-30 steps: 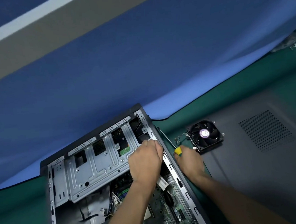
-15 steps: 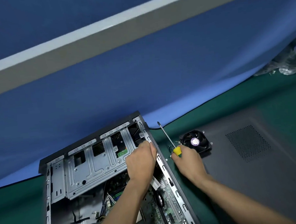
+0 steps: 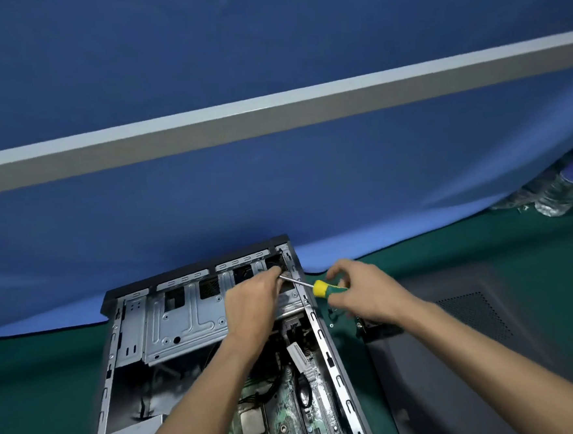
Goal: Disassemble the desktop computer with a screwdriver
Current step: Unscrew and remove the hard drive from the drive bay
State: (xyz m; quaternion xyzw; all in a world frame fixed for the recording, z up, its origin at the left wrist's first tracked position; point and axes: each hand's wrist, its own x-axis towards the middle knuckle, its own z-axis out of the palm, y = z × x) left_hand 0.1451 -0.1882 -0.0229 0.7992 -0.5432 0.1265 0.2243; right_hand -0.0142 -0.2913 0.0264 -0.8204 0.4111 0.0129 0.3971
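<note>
- desktop computer [image 3: 199, 351] lies on its side on the green mat [image 3: 42, 386], side open, drive cage [image 3: 183, 319] at the far end, motherboard [image 3: 275, 417] exposed nearer the camera
- screwdriver [image 3: 312, 287] crosses the right-hand frame rail [image 3: 320, 336], tip aimed into the far right corner of the case beside the drive cage; the tip itself is hidden behind the left hand
- right hand [image 3: 368, 292] grips the yellow-green handle, fingers curled round it, thumb on top
- left hand [image 3: 254, 303] is inside the case at the shaft's tip end; fingers look bunched at the tip as if steadying it, but can't tell whether they pinch the shaft or just touch it
- step in hand, my read: seating the tip on a screw in that corner
- do it well: get the shaft in line with the screw before turning, push along the axis, keep the left fingers guiding until the tip bites, then release
- shaft comes in at a shallow angle over the rail, so cam-out is likely; raise the handle if there's room
- removed side panel [image 3: 491, 355] lies on the mat to the right, plastic bottles [image 3: 561, 191] far right, blue partition [image 3: 276, 190] behind
</note>
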